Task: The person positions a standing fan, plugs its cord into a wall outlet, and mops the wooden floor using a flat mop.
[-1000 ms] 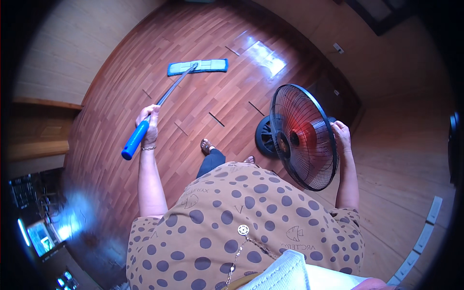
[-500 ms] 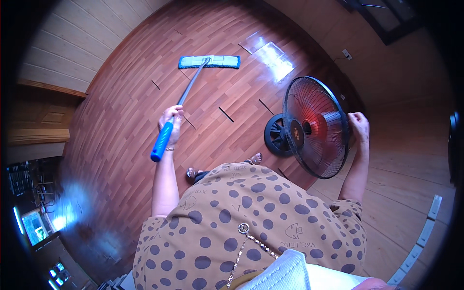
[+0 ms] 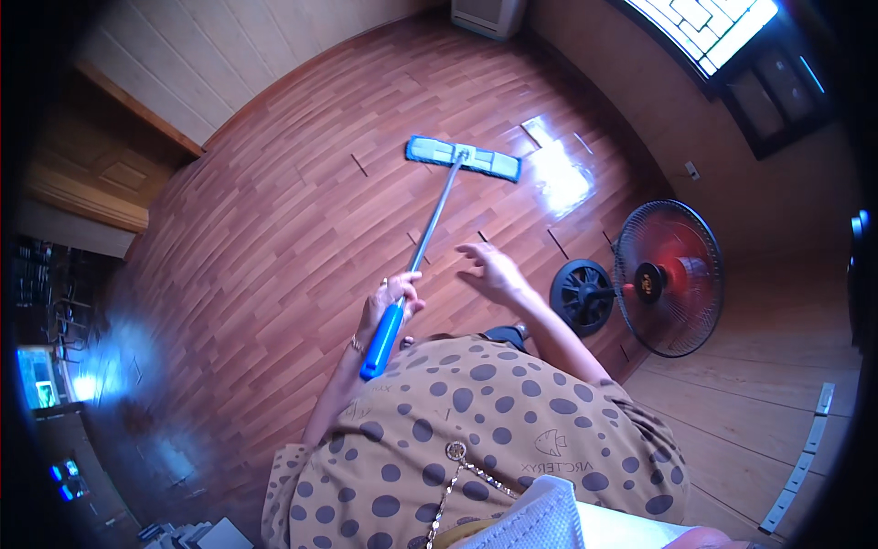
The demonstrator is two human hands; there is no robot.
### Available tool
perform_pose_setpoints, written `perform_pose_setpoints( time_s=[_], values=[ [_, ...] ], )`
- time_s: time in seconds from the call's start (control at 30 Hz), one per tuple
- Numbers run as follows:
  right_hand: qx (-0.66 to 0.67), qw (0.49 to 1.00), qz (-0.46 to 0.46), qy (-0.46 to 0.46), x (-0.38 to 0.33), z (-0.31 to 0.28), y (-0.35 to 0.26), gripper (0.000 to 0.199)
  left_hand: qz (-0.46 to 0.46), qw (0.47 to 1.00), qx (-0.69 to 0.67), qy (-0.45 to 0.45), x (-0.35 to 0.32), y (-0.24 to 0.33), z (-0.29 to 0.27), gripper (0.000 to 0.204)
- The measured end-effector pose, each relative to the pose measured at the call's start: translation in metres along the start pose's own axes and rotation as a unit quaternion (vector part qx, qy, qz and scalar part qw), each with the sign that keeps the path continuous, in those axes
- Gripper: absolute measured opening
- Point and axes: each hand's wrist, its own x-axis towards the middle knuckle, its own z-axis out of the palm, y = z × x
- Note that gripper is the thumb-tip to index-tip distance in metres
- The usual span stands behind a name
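A flat mop (image 3: 430, 229) with a blue grip and a grey pole slants away from me, its pale blue rectangular head (image 3: 489, 163) flat on the floor. My left hand (image 3: 391, 297) is wrapped round the pole just above the blue grip. To the right of the pole, my right hand (image 3: 494, 272) hovers with its fingers apart, holding nothing. A standing fan (image 3: 672, 274) with a round black cage and red blades stands to my right, apart from both hands. Its black round base (image 3: 582, 297) rests on the floor.
Wood-plank flooring (image 3: 302, 238) with several dark short gaps spreads ahead, a bright reflection on its right. Pale panelled walls border it. A wooden doorway (image 3: 101, 183) stands at left, a white appliance (image 3: 489, 16) at the far end, a wall socket (image 3: 692, 170) at right.
My right hand has let go of the fan's cage and moved left toward the mop pole. In the picture, the mop and my left hand now sit further right; the fan has also shifted right.
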Motion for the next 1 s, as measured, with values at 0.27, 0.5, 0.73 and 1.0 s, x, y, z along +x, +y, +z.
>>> perform_pose_setpoints(
  time_s=[0.27,0.5,0.73,1.0],
  values=[
    [-0.082,0.950,-0.192,-0.232,0.080,0.203,-0.038,0.023,-0.143,0.990,-0.004,0.009,-0.121,0.055,-0.137,0.044],
    [-0.118,0.917,-0.163,-0.343,0.095,0.269,-0.050,0.011,-0.460,0.766,-0.422,0.155,-0.210,0.110,-0.223,0.047],
    [-0.201,0.908,-0.099,-0.353,0.199,0.264,-0.040,0.014,-0.531,0.841,-0.102,0.017,-0.092,0.056,-0.249,0.048],
    [-0.222,0.922,-0.161,-0.274,0.347,0.229,0.093,0.009,-0.389,0.882,0.103,-0.244,0.049,-0.113,-0.201,0.058]
  ],
)
